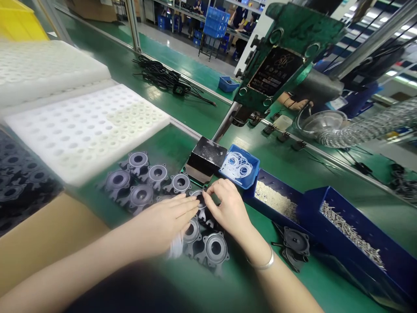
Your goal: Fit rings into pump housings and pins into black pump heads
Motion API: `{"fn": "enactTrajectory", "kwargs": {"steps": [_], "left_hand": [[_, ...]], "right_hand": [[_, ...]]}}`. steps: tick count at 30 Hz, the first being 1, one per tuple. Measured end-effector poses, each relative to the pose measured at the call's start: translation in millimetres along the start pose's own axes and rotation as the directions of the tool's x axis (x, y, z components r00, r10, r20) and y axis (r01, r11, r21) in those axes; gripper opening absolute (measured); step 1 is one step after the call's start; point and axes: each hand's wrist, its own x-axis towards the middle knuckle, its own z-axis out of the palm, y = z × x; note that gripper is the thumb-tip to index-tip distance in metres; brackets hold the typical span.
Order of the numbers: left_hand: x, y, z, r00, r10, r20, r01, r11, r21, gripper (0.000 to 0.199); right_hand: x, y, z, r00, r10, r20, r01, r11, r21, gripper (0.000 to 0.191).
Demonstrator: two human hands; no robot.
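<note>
Several dark round housings with central holes lie in rows on the green table; some carry a pale ring in their groove. My left hand reaches over them, fingers straight and together, with a bunch of white rings tucked under its palm. Its fingertips meet the edge of one housing. On that housing's other side is my right hand, thumb and index finger bent close together at the rim. Whatever lies between those two fingertips is too small to make out.
Behind the housings stand a black block and a blue tray of white rings. Blue bins of pale small parts and screws are right. A green machine head overhangs. White perforated foam and a cardboard box are left.
</note>
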Motion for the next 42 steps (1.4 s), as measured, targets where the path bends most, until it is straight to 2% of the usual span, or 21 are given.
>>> {"fn": "enactTrajectory", "kwargs": {"steps": [5, 7, 9, 12, 16, 22, 27, 30, 34, 36, 38, 40, 42], "left_hand": [[2, -1, -2.9, 0.998, 0.007, 0.061, -0.008, 1.0, 0.016, 0.042], [2, -1, -1.9, 0.998, 0.001, 0.066, -0.002, 1.0, 0.012, 0.042], [3, -1, -0.2, 0.998, -0.011, 0.06, 0.012, 1.0, -0.006, 0.042], [3, 0, 2.1, 0.998, -0.018, 0.061, 0.019, 1.0, -0.019, 0.042], [4, 3, 2.7, 0.996, -0.015, 0.086, 0.013, 1.0, 0.021, 0.043], [6, 5, 1.1, 0.996, -0.028, 0.08, 0.026, 0.999, 0.028, 0.046], [6, 7, 3.5, 0.994, -0.031, 0.101, 0.028, 0.999, 0.031, 0.048], [5, 8, 7.8, 0.996, -0.035, 0.076, 0.032, 0.999, 0.041, 0.048], [7, 5, 5.6, 0.999, -0.027, 0.018, 0.027, 1.0, 0.012, 0.042], [10, 5, -2.1, 0.996, -0.068, -0.063, 0.064, 0.996, -0.054, 0.037], [14, 8, -12.2, 0.975, -0.171, -0.141, 0.149, 0.977, -0.154, 0.035], [18, 12, -20.7, 0.96, -0.249, -0.129, 0.213, 0.947, -0.24, 0.031], [22, 17, -24.8, 0.963, -0.264, -0.058, 0.239, 0.931, -0.277, 0.024]], "right_hand": [[-2, 1, -1, 1.0, 0.004, -0.012, -0.004, 1.0, 0.009, 0.008], [-4, 0, -4, 0.999, -0.037, -0.005, 0.037, 0.998, 0.048, 0.021], [-6, -2, -8, 0.992, -0.117, 0.056, 0.112, 0.989, 0.097, 0.035], [-9, -2, -13, 0.966, -0.21, 0.15, 0.196, 0.975, 0.099, 0.04], [-14, 1, -16, 0.973, -0.174, 0.152, 0.175, 0.985, 0.009, 0.036], [-33, 4, -24, 0.988, -0.089, 0.125, 0.093, 0.995, -0.034, 0.034], [-54, -3, -25, 0.983, -0.141, 0.118, 0.149, 0.987, -0.059, 0.043], [-59, -11, -21, 0.979, -0.18, 0.098, 0.187, 0.98, -0.062, 0.044], [-54, -22, -23, 0.972, -0.218, 0.084, 0.215, 0.976, 0.037, 0.041], [-50, -28, -29, 0.987, -0.161, 0.017, 0.158, 0.982, 0.108, 0.04], [-45, -35, -37, 0.997, -0.064, -0.04, 0.071, 0.978, 0.199, 0.034], [-41, -43, -42, 1.0, -0.018, -0.005, 0.018, 0.944, 0.329, 0.027], [-38, -50, -43, 0.997, -0.032, 0.074, -0.005, 0.892, 0.452, 0.015]]}}
